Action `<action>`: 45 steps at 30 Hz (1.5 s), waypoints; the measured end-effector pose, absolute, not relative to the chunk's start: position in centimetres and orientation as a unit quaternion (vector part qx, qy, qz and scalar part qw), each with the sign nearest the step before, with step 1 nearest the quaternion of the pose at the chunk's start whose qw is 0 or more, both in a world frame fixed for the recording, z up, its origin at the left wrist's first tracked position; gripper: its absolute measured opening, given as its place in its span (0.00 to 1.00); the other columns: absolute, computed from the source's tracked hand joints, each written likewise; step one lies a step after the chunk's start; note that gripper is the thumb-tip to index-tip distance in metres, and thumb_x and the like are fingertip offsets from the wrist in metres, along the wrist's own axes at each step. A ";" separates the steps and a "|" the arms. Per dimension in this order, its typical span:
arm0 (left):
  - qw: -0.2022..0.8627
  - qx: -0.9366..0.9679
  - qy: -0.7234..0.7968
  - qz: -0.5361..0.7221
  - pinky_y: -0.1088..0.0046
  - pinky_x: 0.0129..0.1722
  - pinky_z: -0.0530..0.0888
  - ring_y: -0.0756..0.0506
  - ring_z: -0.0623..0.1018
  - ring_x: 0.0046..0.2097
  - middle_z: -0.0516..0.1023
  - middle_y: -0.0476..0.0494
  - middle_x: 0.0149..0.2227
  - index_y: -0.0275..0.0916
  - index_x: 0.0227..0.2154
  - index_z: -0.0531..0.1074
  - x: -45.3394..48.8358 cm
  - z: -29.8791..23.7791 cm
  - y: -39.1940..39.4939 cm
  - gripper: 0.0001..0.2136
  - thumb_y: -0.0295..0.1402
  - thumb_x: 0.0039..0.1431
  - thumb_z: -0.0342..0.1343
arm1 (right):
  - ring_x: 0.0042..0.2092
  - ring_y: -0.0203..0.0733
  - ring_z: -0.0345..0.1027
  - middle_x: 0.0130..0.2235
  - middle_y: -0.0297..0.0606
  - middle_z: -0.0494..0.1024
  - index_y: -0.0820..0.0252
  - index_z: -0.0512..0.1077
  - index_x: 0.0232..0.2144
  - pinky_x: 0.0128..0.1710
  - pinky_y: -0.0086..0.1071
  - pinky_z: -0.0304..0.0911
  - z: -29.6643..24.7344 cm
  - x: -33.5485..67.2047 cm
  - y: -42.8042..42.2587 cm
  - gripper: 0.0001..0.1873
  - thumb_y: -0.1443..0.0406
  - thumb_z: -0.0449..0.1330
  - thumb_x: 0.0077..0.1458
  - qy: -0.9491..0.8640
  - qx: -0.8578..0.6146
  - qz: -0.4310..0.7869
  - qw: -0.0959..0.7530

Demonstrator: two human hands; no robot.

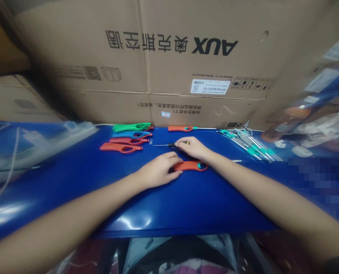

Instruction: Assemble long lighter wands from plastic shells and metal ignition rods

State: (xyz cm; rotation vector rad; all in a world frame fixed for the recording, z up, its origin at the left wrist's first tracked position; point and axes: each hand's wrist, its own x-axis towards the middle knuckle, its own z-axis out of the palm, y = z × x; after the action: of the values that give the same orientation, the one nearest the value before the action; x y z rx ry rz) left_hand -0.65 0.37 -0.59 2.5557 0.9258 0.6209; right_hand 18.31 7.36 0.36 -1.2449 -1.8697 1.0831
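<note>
My left hand (160,170) is closed round the left end of an orange lighter handle (188,166), which lies on the blue table with a teal piece showing in its trigger loop. Just beyond it, my right hand (194,147) grips a screwdriver (171,145) by its dark handle. The thin metal shaft points left, toward a small pile of screws (150,141). Left of the screws lie a green lighter handle (126,127), a blue one (126,134) and two red-orange ones (119,147). A long-necked orange lighter (180,128) rests against the carton.
A large cardboard carton (169,76) stands along the back of the table (146,205). To the right lies a bundle of metal lighter rods with teal parts (250,144), near a brownish bottle (283,123) and white plastic (329,127). Clear plastic bags (52,140) lie at left.
</note>
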 end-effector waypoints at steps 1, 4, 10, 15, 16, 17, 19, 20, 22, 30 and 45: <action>0.178 0.902 0.325 0.221 0.65 0.46 0.76 0.43 0.78 0.44 0.76 0.39 0.45 0.36 0.49 0.75 -0.6 -0.6 0.3 0.12 0.33 0.65 0.58 | 0.35 0.39 0.68 0.33 0.35 0.80 0.60 0.80 0.31 0.38 0.33 0.61 0.4 17.9 7.4 0.11 0.60 0.61 0.54 -0.709 -0.474 0.414 0.318; 0.184 0.901 0.321 0.224 0.63 0.50 0.76 0.42 0.78 0.46 0.77 0.38 0.47 0.37 0.50 0.75 -0.6 -0.5 0.2 0.12 0.32 0.64 0.58 | 0.36 0.39 0.69 0.34 0.36 0.81 0.60 0.80 0.30 0.40 0.33 0.61 0.7 17.2 7.4 0.10 0.61 0.62 0.54 -0.704 -0.477 0.419 0.317; 0.179 0.903 0.323 0.221 0.62 0.52 0.76 0.41 0.78 0.47 0.77 0.37 0.48 0.36 0.49 0.75 -0.6 -0.5 0.2 0.12 0.31 0.64 0.59 | 0.36 0.39 0.68 0.33 0.35 0.81 0.60 0.80 0.30 0.40 0.33 0.61 0.7 16.9 7.3 0.09 0.61 0.62 0.54 -0.697 -0.481 0.425 0.320; 0.177 0.903 0.317 0.230 0.61 0.52 0.76 0.41 0.78 0.48 0.77 0.37 0.49 0.37 0.50 0.75 -0.6 -0.7 0.3 0.13 0.32 0.64 0.59 | 0.34 0.38 0.66 0.32 0.34 0.79 0.60 0.79 0.29 0.38 0.32 0.60 0.8 16.9 7.2 0.09 0.61 0.62 0.53 -0.688 -0.479 0.438 0.325; 0.174 0.904 0.316 0.231 0.61 0.52 0.75 0.41 0.78 0.48 0.77 0.37 0.49 0.37 0.50 0.75 -0.6 -0.7 0.4 0.13 0.33 0.64 0.59 | 0.33 0.37 0.65 0.31 0.33 0.79 0.60 0.79 0.29 0.37 0.32 0.59 0.8 17.0 7.2 0.09 0.60 0.62 0.52 -0.685 -0.478 0.441 0.327; 0.171 0.905 0.316 0.229 0.60 0.53 0.75 0.40 0.77 0.48 0.77 0.37 0.48 0.37 0.50 0.75 -0.6 -0.7 0.4 0.13 0.33 0.64 0.59 | 0.32 0.37 0.63 0.30 0.32 0.77 0.60 0.79 0.30 0.35 0.32 0.58 0.9 17.1 7.2 0.10 0.59 0.62 0.52 -0.682 -0.478 0.446 0.329; 0.166 0.906 0.318 0.224 0.61 0.52 0.75 0.40 0.77 0.49 0.77 0.37 0.47 0.37 0.49 0.76 -0.7 -0.7 0.4 0.12 0.33 0.64 0.59 | 0.29 0.35 0.60 0.26 0.31 0.73 0.60 0.79 0.31 0.30 0.31 0.55 1.0 17.3 7.2 0.12 0.57 0.62 0.51 -0.672 -0.478 0.456 0.334; 0.166 0.907 0.319 0.221 0.61 0.52 0.75 0.40 0.77 0.49 0.77 0.37 0.47 0.36 0.49 0.76 -0.7 -0.6 0.4 0.12 0.33 0.64 0.59 | 0.27 0.34 0.57 0.25 0.30 0.71 0.60 0.79 0.31 0.29 0.31 0.53 1.0 17.4 7.2 0.14 0.56 0.62 0.51 -0.667 -0.477 0.463 0.336; 0.168 0.907 0.322 0.215 0.62 0.51 0.75 0.40 0.77 0.48 0.77 0.38 0.46 0.36 0.48 0.76 -0.7 -0.6 0.4 0.12 0.33 0.65 0.58 | 0.25 0.33 0.54 0.23 0.28 0.68 0.60 0.78 0.32 0.26 0.30 0.50 1.1 17.6 7.2 0.15 0.54 0.62 0.50 -0.655 -0.476 0.476 0.342; 0.176 0.904 0.320 0.222 0.62 0.50 0.75 0.41 0.77 0.47 0.77 0.39 0.45 0.37 0.48 0.76 -0.7 -0.6 0.5 0.12 0.34 0.64 0.59 | 0.22 0.31 0.48 0.20 0.25 0.61 0.60 0.75 0.30 0.22 0.29 0.42 1.1 17.9 7.0 0.16 0.53 0.65 0.45 -0.616 -0.470 0.520 0.359; 0.279 0.861 0.321 0.279 0.66 0.45 0.77 0.44 0.78 0.43 0.78 0.40 0.46 0.37 0.54 0.75 0.2 -1.7 0.2 0.22 0.41 0.59 0.66 | 0.20 0.31 0.38 0.16 0.21 0.48 0.57 0.69 0.26 0.19 0.28 0.40 4.2 24.4 3.9 0.13 0.55 0.64 0.50 -0.413 -0.405 0.603 0.549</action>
State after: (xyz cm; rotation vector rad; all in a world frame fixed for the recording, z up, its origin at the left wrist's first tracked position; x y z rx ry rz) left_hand 0.23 0.21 -1.74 2.3090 0.8597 0.7488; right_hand 24.42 3.94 4.24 -0.9594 -0.9788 1.4289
